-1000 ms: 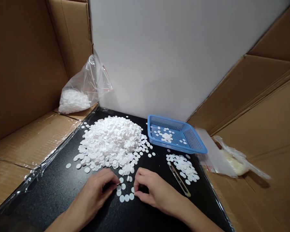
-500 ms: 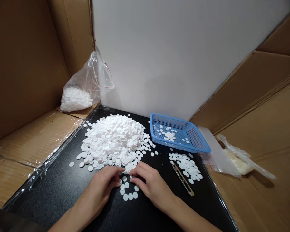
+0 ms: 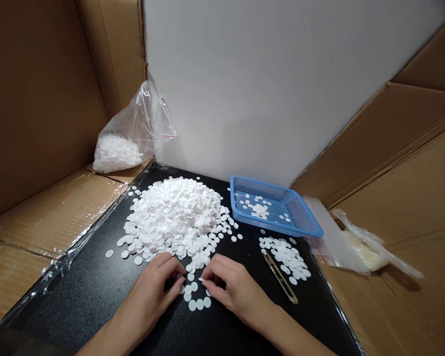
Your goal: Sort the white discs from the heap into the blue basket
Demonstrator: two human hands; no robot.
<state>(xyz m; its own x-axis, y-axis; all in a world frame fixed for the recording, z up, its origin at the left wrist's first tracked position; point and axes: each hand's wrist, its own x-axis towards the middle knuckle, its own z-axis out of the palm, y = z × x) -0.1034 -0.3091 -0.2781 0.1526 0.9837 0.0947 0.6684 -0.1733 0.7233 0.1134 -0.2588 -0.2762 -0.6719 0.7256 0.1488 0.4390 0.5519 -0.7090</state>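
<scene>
A large pile of small white discs (image 3: 176,212) lies on the black tabletop (image 3: 77,296), in front of both hands. My left hand (image 3: 157,282) is at the pile's near edge, thumb and forefinger closed in a pinch with a sliver of white disc showing between them. Facing it, my right hand (image 3: 232,282) pinches another white disc (image 3: 201,280), seen nearly edge-on. Between and just below the hands lies a small loose group of flat discs (image 3: 200,304), partly hidden by the fingers.
A blue mesh basket (image 3: 276,228) holding some discs stands at the back right. Nearer are a second spread of discs (image 3: 287,257) and metal thread snips (image 3: 281,278). Clear plastic bags (image 3: 118,153) sit at left, and a plastic bag (image 3: 367,249) at right. Cardboard walls surround the table.
My left hand has shifted slightly left, drawing back from the small group. The right fingertips have closed together, with a disc now showing between them. The pile and basket stay put.
</scene>
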